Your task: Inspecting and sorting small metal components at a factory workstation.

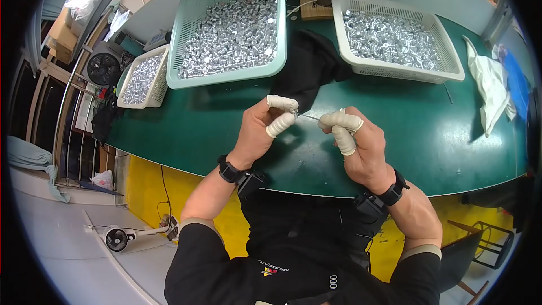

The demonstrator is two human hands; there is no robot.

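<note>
White finger cots cover the thumbs and some fingers of both hands. My left hand (261,129) pinches a small shiny metal part (295,113), mostly hidden between its fingertips. A thin metal rod (309,117) is gripped in my right hand (361,140), its tip pointing left and reaching the part. Both hands are held above the green table (299,164), near its front edge. Beyond them stand a large pale green basket (175,51) on the left and a white basket (455,59) on the right, both holding many small silver metal parts (237,34).
A smaller white basket (161,87) of silver parts sits at the far left. Black cloth (307,59) lies between the larger baskets. At the back is a wooden block (316,10). A white plastic bag (488,82) and blue bag (516,87) lie at the right.
</note>
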